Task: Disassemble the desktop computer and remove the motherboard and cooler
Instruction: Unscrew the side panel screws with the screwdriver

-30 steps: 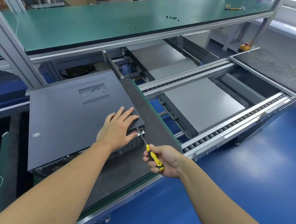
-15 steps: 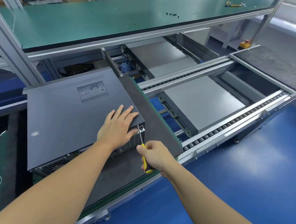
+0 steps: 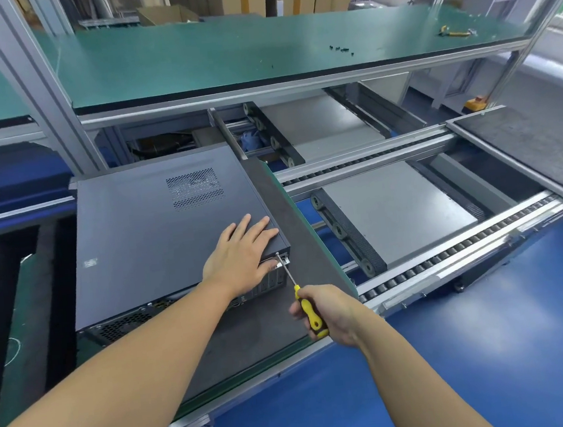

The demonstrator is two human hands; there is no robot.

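Note:
A dark grey desktop computer case (image 3: 144, 233) lies flat on a grey mat (image 3: 250, 333), its vented side panel up and its rear ports facing me. My left hand (image 3: 242, 251) rests flat on the panel's near right corner, the thumb hanging over the rear edge. My right hand (image 3: 327, 312) grips a yellow and black screwdriver (image 3: 308, 310). Its thin shaft slants up and left, and the tip sits at the case's rear right corner beside my left thumb. The motherboard and cooler are hidden inside the shut case.
A green-topped shelf (image 3: 224, 57) runs across the back, with several small black screws (image 3: 341, 49) and a yellow tool (image 3: 455, 34) on it. Roller conveyor rails (image 3: 449, 255) and grey plates lie to the right. Aluminium posts (image 3: 37, 85) stand behind the case. Blue floor lies below.
My right hand has turned on the screwdriver, so the yellow handle now shows below the fist, with the tip staying at the case's rear corner. My left hand stays flat on the panel.

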